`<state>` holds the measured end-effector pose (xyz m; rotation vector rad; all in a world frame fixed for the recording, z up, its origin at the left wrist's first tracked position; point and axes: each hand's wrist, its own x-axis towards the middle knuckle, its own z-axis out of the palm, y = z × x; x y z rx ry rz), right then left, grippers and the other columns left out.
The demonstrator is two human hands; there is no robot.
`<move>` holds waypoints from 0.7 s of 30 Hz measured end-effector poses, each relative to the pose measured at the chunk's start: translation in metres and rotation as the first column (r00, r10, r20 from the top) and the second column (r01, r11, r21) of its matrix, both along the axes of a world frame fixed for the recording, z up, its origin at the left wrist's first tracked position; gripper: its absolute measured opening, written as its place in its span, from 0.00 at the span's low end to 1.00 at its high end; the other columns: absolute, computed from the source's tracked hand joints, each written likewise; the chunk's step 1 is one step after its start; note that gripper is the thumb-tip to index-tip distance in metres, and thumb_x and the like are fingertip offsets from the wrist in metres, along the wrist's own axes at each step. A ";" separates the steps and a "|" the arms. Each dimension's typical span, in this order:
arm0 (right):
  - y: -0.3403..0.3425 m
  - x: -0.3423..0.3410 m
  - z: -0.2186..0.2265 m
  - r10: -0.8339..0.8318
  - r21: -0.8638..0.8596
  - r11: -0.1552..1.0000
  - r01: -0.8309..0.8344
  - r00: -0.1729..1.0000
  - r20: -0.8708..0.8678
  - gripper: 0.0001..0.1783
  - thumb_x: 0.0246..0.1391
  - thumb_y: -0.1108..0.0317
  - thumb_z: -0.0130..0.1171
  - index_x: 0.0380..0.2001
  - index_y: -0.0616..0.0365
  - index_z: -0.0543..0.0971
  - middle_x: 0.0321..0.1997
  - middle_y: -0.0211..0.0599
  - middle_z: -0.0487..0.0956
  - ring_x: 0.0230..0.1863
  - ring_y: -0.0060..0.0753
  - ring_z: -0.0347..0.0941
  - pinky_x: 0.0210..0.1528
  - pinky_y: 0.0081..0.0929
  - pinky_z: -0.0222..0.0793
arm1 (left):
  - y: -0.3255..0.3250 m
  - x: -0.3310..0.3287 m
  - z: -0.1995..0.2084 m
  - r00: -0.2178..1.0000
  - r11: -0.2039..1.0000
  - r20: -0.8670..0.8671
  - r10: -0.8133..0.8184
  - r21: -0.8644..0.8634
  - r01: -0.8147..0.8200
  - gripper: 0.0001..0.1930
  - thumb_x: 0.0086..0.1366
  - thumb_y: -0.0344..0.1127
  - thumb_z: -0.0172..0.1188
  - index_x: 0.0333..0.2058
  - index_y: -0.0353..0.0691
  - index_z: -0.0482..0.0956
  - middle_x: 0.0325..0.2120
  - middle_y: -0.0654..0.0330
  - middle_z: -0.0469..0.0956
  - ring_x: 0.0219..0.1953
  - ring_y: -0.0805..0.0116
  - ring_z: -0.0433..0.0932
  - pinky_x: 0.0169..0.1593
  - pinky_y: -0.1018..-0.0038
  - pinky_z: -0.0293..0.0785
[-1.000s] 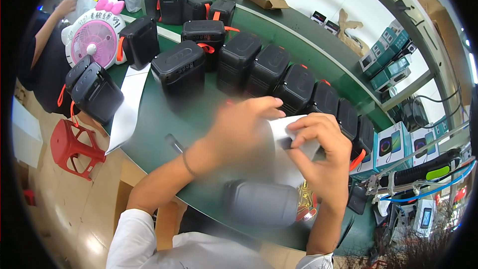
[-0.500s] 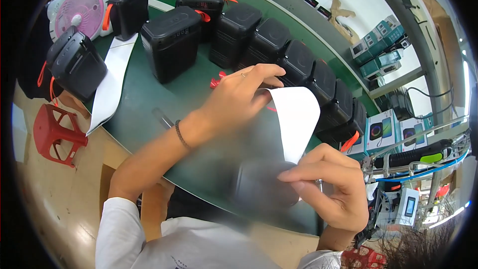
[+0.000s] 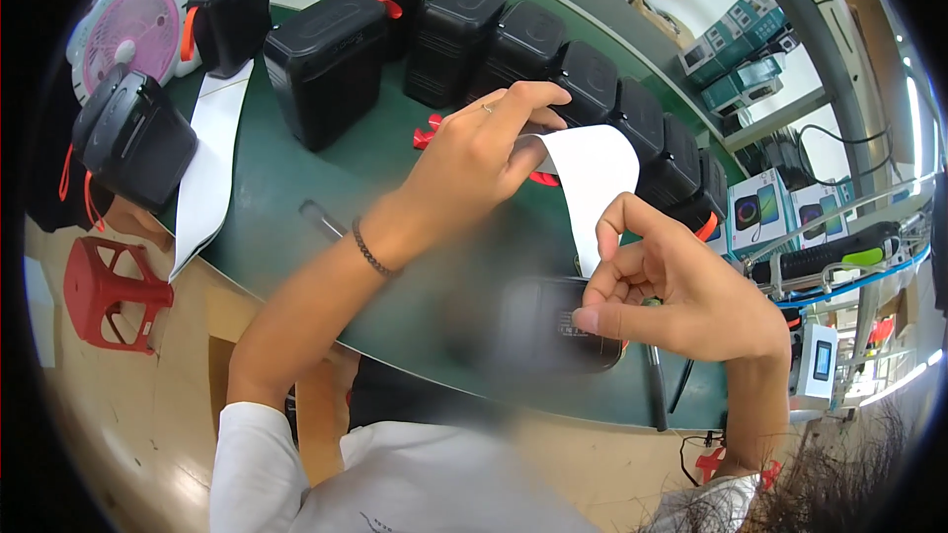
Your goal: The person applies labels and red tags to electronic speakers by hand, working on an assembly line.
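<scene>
My left hand (image 3: pixel 474 150) is closed on the curled edge of a white sheet (image 3: pixel 600 168), holding it raised over the green table. Below the sheet, a black box-shaped device (image 3: pixel 538 321) lies on its side near the table's front edge, partly blurred, with small pale print on its upper face. My right hand (image 3: pixel 681 286) is curled over the right end of this device, its thumb tip against the face by the print. Whatever may be between those fingers is hidden. A red strap-like piece (image 3: pixel 427 131) lies behind my left wrist.
Black portable speakers (image 3: pixel 454 39) with orange straps stand in a curved row along the back. At left are another speaker (image 3: pixel 138 143), a long white sheet (image 3: pixel 209 153) and a pink-white fan (image 3: pixel 128 39). A pen-like tool (image 3: pixel 656 385) and an electric screwdriver (image 3: pixel 839 255) are at right.
My right hand has moved up over the device, its thumb now by the print. The left hand still holds the white sheet. The whole view has shifted slightly.
</scene>
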<state>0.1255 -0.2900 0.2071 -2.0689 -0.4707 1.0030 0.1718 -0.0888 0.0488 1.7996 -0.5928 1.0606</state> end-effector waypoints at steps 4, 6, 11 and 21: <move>0.003 0.002 -0.002 0.049 -0.041 0.998 -0.049 0.999 -0.015 0.21 0.60 0.75 0.67 0.43 0.60 0.63 0.29 0.35 0.80 0.29 0.18 0.72 0.30 0.20 0.70 | 0.001 -0.002 -0.001 0.999 1.000 -0.033 -0.004 -0.017 0.003 0.27 0.55 0.16 0.65 0.54 0.38 0.74 0.39 0.56 0.87 0.42 0.61 0.87 0.43 0.71 0.82; 0.004 0.001 0.000 0.052 -0.062 0.997 -0.052 0.999 0.006 0.21 0.59 0.75 0.67 0.43 0.60 0.62 0.29 0.35 0.81 0.28 0.18 0.72 0.29 0.21 0.70 | 0.001 -0.002 0.000 1.000 1.000 -0.020 0.000 -0.007 0.000 0.27 0.55 0.16 0.66 0.54 0.38 0.74 0.39 0.57 0.87 0.42 0.61 0.87 0.43 0.71 0.82; 0.009 -0.003 0.002 0.127 -0.151 0.983 -0.106 0.983 0.132 0.22 0.57 0.75 0.67 0.43 0.62 0.62 0.27 0.39 0.81 0.25 0.24 0.73 0.29 0.25 0.70 | 0.002 -0.004 0.001 1.000 1.000 -0.021 0.004 -0.003 -0.004 0.27 0.55 0.16 0.66 0.54 0.39 0.74 0.39 0.57 0.87 0.42 0.61 0.87 0.42 0.71 0.81; 0.017 -0.012 0.008 0.120 -0.224 0.972 -0.069 0.968 0.220 0.22 0.56 0.74 0.69 0.42 0.62 0.63 0.25 0.42 0.81 0.25 0.32 0.76 0.28 0.31 0.70 | -0.001 -0.005 0.001 0.999 1.000 -0.046 -0.004 -0.009 0.004 0.27 0.55 0.16 0.66 0.54 0.38 0.74 0.39 0.56 0.87 0.43 0.61 0.87 0.43 0.71 0.81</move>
